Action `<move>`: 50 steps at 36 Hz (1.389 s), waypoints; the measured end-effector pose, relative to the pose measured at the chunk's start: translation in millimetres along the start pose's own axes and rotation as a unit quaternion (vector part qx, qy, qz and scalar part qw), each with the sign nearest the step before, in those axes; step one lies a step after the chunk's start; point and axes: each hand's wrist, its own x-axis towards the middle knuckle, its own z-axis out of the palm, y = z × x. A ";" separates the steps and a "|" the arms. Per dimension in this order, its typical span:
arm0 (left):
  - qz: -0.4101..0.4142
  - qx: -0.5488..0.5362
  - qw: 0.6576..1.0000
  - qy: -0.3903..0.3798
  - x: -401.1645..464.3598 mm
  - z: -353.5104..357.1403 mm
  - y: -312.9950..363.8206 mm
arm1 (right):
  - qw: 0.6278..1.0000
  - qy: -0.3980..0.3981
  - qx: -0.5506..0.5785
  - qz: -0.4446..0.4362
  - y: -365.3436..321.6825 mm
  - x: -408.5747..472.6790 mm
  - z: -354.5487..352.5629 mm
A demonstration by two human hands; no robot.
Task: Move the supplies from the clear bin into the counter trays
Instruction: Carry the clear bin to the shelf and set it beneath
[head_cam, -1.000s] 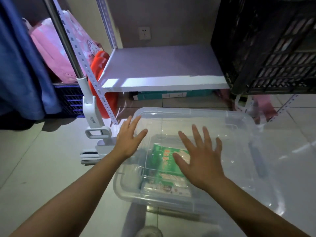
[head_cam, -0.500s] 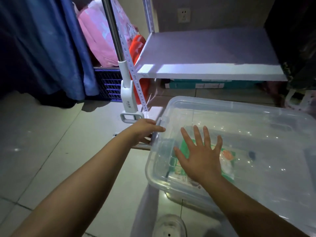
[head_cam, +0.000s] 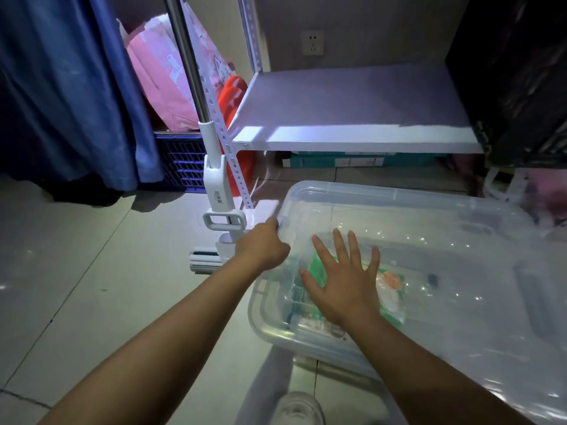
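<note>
Surroundings: I see a white mop head with a steel pole (head_cam: 218, 191) standing on the tiled floor (head_cam: 76, 271) just beside the far left corner of the clear plastic lidded bin (head_cam: 429, 271). Behind them stands a white metal shelf (head_cam: 352, 118), with a blue curtain (head_cam: 70, 87), a dark blue crate (head_cam: 184, 161) and a pink bag (head_cam: 159, 72) to the left.
Obstruction: the clear lid is on the bin; a black crate (head_cam: 521, 72) sits at the shelf's right end.
Edges and room: open floor lies left of the bin; its far edge is near the shelf front.
Left grip: my left hand (head_cam: 260, 246) curls round the lid's left rim.
Right grip: my right hand (head_cam: 343, 280) lies flat, fingers spread, on the lid.
Supplies: green packets (head_cam: 392, 289) lie inside the bin's left end, under the lid.
</note>
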 end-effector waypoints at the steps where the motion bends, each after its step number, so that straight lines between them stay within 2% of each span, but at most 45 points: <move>1: 0.016 0.010 1.000 0.011 -2.5 5.6 3.0 | 1.000 0.017 0.017 0.008 -0.7 0.2 -1.7; 5: 0.128 -0.010 0.983 0.132 -25.5 25.1 29.7 | 0.989 0.094 0.099 0.051 1.4 -10.3 -12.4; 7: 0.189 -0.016 0.968 0.165 -38.6 36.6 45.2 | 0.978 0.137 0.139 0.069 16.2 -20.8 -18.6; 10: 0.268 -0.010 0.949 0.164 -55.9 57.6 63.7 | 0.966 0.189 0.151 0.090 67.7 -40.5 -33.8; 12: 0.309 0.038 0.940 0.142 -65.1 74.7 69.2 | 0.961 0.196 0.148 0.129 115.7 -50.7 -53.0; 15: 0.344 0.112 0.926 0.106 -73.5 96.5 68.7 | 0.953 0.133 0.141 0.233 187.9 -55.8 -90.6; 16: 0.347 0.122 0.924 0.100 -74.8 100.5 68.4 | 0.945 0.103 0.170 0.261 208.2 -56.2 -102.9; 18: 0.342 0.127 0.926 0.093 -75.3 103.1 68.7 | 0.898 0.054 0.310 0.307 241.7 -57.2 -120.7; 20: 0.337 0.125 0.929 0.088 -75.9 103.2 71.0 | 0.816 0.002 0.439 0.375 268.6 -60.4 -129.4; 23: 0.335 0.119 0.931 0.087 -78.1 101.8 73.3 | 0.694 -0.065 0.559 0.449 298.6 -60.6 -128.6; 25: 0.335 0.115 0.931 0.084 -79.6 101.4 76.8 | 0.663 -0.079 0.592 0.451 311.4 -59.8 -125.5; 27: 0.333 0.118 0.932 0.083 -79.4 102.1 78.8 | 0.670 -0.078 0.577 0.460 314.3 -56.6 -124.2; 32: 0.334 0.121 0.930 0.090 -77.6 104.7 78.8 | 0.767 -0.110 0.441 0.452 314.2 -49.6 -133.3; 35: 0.334 0.122 0.930 0.089 -76.8 106.0 78.2 | 0.803 -0.141 0.379 0.438 315.0 -44.2 -141.9; 38: 0.335 0.124 0.930 0.090 -76.3 106.4 78.1 | 0.821 -0.162 0.336 0.432 305.3 -35.9 -147.0; 42: 0.333 0.124 0.930 0.090 -76.2 105.5 78.4 | 0.817 -0.168 0.323 0.446 293.0 -28.4 -151.1; 44: 0.334 0.123 0.930 0.092 -76.1 107.1 78.5 | 0.820 -0.149 0.321 0.449 289.4 -28.6 -150.4; 48: 0.332 0.124 0.930 0.093 -73.3 109.7 77.2 | 0.870 -0.046 0.254 0.420 282.1 -34.5 -140.9; 50: 0.330 0.123 0.932 0.084 -74.4 108.7 78.3 | 0.879 -0.020 0.243 0.409 279.3 -40.7 -137.2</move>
